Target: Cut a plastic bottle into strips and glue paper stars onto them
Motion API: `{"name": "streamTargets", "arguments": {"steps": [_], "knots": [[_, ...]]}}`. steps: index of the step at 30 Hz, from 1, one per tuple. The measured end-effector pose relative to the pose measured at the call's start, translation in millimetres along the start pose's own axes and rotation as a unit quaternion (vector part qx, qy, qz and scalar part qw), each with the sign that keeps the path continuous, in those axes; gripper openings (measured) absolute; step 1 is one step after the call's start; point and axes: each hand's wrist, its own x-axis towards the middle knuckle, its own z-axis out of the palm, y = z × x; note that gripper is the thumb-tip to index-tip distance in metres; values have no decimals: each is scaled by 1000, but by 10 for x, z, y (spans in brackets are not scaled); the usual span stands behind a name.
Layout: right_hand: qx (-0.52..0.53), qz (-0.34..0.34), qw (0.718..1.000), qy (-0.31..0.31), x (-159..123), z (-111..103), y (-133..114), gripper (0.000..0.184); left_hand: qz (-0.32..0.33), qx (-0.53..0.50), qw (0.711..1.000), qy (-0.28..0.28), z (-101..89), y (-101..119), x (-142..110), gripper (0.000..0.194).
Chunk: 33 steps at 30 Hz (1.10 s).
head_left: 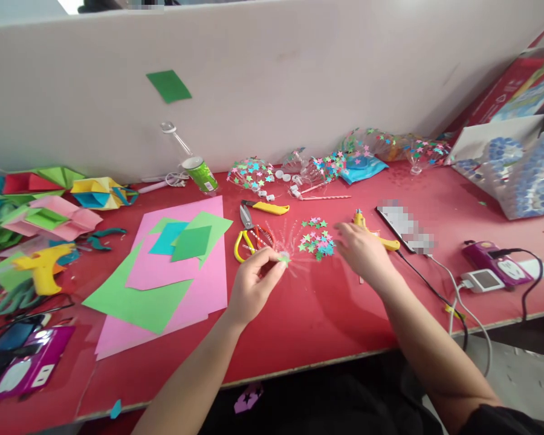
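Observation:
My left hand (258, 284) pinches a clear plastic burst of thin strands (290, 238) by its middle, where a bit of green shows at the fingertips. The strands spread out above and beside my fingers. To its right lies a pile of small paper stars (320, 241) in green, pink and blue. My right hand (365, 251) is over the table at the right edge of the stars, fingers stretched out and seemingly holding nothing. A yellow glue gun (390, 243) lies just beyond it, partly hidden by that hand.
Scissors (246, 232) and a yellow cutter knife (272, 208) lie behind my left hand. Pink paper sheets (208, 241) cover the left. Star-tipped clear bursts (251, 174) line the wall. A phone (403, 229), cables and a purple power strip (498, 263) are at right.

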Motion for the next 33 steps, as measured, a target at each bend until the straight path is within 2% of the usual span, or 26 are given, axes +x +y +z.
{"name": "streamTargets", "arguments": {"steps": [2,4,7,16,18,19,20,21,22,24,25,28,31,33], "knots": [[-127,91,988,8,66,47,282,24,-13,-11,1000,5,-48,-22,9,16],[-167,141,976,10,103,105,495,25,-31,-18,999,-2,-77,-37,29,16],[-169,149,974,6,99,171,632,24,-55,-29,998,-13,-78,-38,64,16],[-121,177,977,0,106,218,736,28,-105,-85,991,-18,-87,149,186,15],[-31,169,984,44,141,195,692,30,-103,-94,990,-14,-99,172,216,14],[53,164,982,70,154,167,642,32,-99,-98,990,-10,-102,167,225,14],[171,165,966,102,164,127,574,33,-94,-103,990,-6,-104,149,228,14],[299,157,936,102,170,79,490,35,-89,-110,990,0,-103,121,225,15],[418,142,893,87,172,26,393,36,-87,-119,989,8,-102,84,217,15],[577,104,809,42,165,-68,182,35,-82,-133,987,26,-96,4,186,15],[610,95,787,20,156,-95,79,38,-82,-132,987,41,-91,-31,166,15],[640,84,762,-51,93,-59,-165,32,-73,-104,989,73,-61,-93,96,14],[631,68,771,-50,-36,92,-285,21,-61,-83,993,51,-4,-104,27,17],[619,38,781,-73,-138,168,-316,22,-57,-68,996,32,32,-108,-9,19]]}}
